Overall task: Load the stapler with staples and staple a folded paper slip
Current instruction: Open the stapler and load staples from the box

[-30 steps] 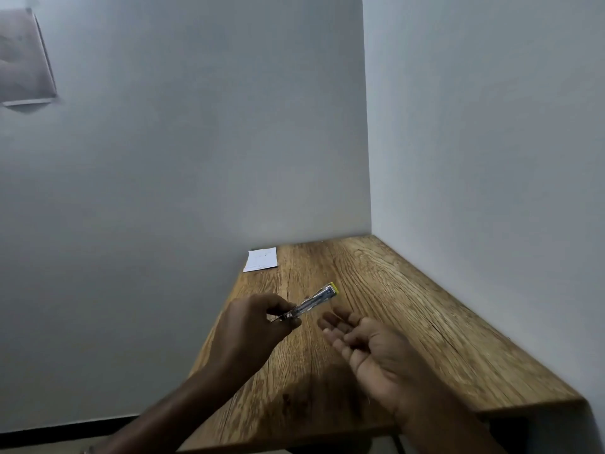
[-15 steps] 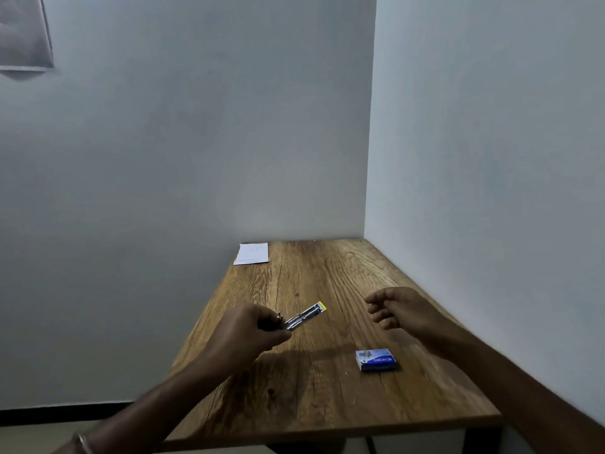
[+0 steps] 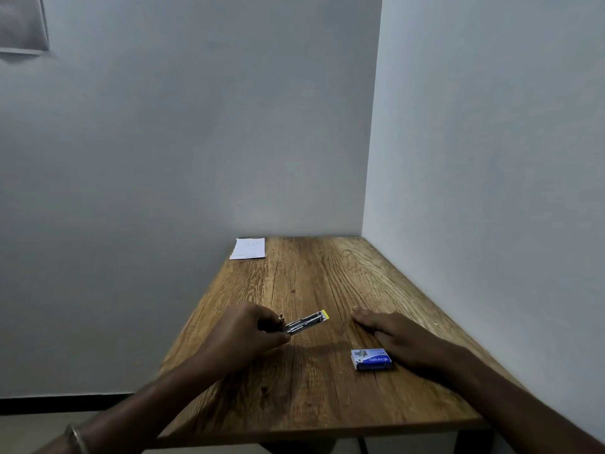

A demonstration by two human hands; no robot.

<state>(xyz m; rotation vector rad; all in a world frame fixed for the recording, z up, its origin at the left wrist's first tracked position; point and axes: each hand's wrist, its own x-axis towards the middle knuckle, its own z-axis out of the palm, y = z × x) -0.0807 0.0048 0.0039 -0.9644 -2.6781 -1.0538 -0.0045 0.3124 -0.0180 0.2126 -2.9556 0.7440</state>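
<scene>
The left hand (image 3: 244, 334) grips the stapler (image 3: 304, 322) by its near end, fingers and thumb curled round it. The stapler's long axis runs up and away to the right, ending in a yellow tip, and the body looks held just off the table (image 3: 311, 388); whether it is hinged open I cannot tell for certain.

Right of the stapler, the right hand (image 3: 389, 335) lies palm down on the table with fingers straight, holding nothing. The staple box (image 3: 371, 359) sits just nearer the camera than that hand, close beside the wrist and well right of the stapler's gripped end. It looks closed.

So the box lies to the right of the grip, and the right hand is plainly the nearer one; my guess is that hand should fetch a strip of staples while the left keeps the stapler steady.

The paper slip (image 3: 247, 248) lies far beyond the stapler, at the table's far left corner, well apart from both hands.
</scene>
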